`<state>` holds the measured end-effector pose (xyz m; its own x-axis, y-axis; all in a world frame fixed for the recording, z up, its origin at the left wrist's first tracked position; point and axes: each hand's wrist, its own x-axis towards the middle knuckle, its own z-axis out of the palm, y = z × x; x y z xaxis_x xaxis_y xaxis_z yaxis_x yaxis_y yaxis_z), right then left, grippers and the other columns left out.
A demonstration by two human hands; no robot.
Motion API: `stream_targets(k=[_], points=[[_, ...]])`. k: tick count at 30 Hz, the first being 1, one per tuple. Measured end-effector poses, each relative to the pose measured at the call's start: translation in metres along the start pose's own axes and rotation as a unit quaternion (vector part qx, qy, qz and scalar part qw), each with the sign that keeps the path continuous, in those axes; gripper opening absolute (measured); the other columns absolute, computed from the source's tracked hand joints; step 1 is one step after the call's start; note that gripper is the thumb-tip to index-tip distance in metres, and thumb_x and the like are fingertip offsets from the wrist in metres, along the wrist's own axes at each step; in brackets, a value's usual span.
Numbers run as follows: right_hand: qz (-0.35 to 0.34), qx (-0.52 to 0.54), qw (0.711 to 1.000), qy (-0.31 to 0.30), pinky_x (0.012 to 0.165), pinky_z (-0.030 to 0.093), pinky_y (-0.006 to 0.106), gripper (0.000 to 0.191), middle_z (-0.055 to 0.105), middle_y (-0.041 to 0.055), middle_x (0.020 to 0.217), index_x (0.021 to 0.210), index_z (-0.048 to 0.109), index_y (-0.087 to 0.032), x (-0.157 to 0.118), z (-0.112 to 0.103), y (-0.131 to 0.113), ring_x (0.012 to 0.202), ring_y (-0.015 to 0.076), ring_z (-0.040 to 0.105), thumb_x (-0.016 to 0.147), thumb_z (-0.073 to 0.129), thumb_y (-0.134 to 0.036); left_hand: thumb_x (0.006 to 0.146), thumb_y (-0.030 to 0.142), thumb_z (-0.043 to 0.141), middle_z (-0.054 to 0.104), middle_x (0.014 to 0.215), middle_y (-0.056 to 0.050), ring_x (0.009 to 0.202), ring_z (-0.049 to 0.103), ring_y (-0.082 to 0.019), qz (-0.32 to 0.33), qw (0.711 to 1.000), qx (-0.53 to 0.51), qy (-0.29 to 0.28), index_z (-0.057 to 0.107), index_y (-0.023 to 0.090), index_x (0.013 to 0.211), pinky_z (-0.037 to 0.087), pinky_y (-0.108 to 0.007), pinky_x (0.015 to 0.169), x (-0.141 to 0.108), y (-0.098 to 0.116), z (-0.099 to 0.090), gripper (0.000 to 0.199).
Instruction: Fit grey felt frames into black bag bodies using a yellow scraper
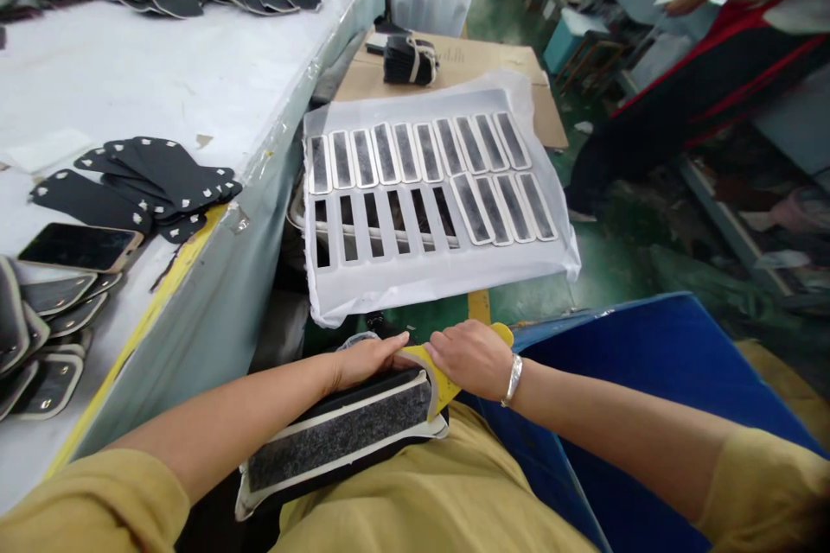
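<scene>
My right hand [473, 356] is closed around a yellow flat tool [446, 393] with a curved edge, whose rounded end sticks out past my knuckles. The tool's edge lies against the end of a long grey felt-like strip with a pale border [343, 432], on a dark block at my lap. My left hand [368, 360] rests on the far side of that block, fingers stretched toward the tool; its underside is hidden. Just beyond my hands is a white slotted sheet [389, 276], with grey strips [405, 151] in many of its slots and several open slots at front left.
A white-topped table [130, 78] on the left carries black shaped pieces [162, 177], a phone [81, 246] and pale-edged pieces [48, 380]. A blue bin [648, 380] stands at right. Behind the sheet are cardboard [512, 56] and a tied black bundle [411, 60]. Another person [713, 69] stands at upper right.
</scene>
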<state>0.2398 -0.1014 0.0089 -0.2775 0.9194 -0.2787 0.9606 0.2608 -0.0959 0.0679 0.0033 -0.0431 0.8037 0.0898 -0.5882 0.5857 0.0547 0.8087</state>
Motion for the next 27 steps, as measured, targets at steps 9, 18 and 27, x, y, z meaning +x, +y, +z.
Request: stream_targets(k=[9, 18, 27], points=[[-0.065, 0.008, 0.998, 0.02, 0.058, 0.031, 0.027, 0.043, 0.064, 0.0065, 0.066, 0.078, 0.06, -0.014, 0.015, 0.005, 0.015, 0.06, 0.015, 0.057, 0.096, 0.026, -0.032, 0.083, 0.066, 0.027, 0.065, 0.086, -0.002, 0.087, 0.056, -0.019, -0.021, 0.999, 0.038, 0.003, 0.067, 0.016, 0.084, 0.04, -0.027, 0.085, -0.005, -0.002, -0.011, 0.064], [-0.115, 0.015, 0.993, 0.021, 0.061, 0.034, 0.028, 0.046, 0.065, 0.0072, 0.068, 0.078, 0.062, -0.013, 0.021, 0.005, 0.02, 0.061, 0.0152, 0.057, 0.096, 0.025, -0.033, 0.083, 0.065, 0.032, 0.065, 0.084, -0.002, 0.085, 0.055, -0.019, -0.024, 0.999, 0.044, -0.009, 0.066, 0.015, 0.082, 0.041, -0.027, 0.086, -0.01, 0.003, -0.012, 0.061], [-0.115, 0.037, 0.992, 0.031, 0.054, 0.03, 0.029, 0.045, 0.065, 0.0059, 0.066, 0.075, 0.059, -0.015, 0.018, 0.017, 0.023, 0.058, 0.0153, 0.058, 0.096, 0.025, -0.035, 0.086, 0.063, 0.028, 0.065, 0.092, -0.003, 0.089, 0.056, -0.018, -0.019, 0.997, 0.06, -0.034, 0.066, 0.014, 0.09, 0.039, -0.026, 0.089, -0.006, 0.002, -0.011, 0.062]])
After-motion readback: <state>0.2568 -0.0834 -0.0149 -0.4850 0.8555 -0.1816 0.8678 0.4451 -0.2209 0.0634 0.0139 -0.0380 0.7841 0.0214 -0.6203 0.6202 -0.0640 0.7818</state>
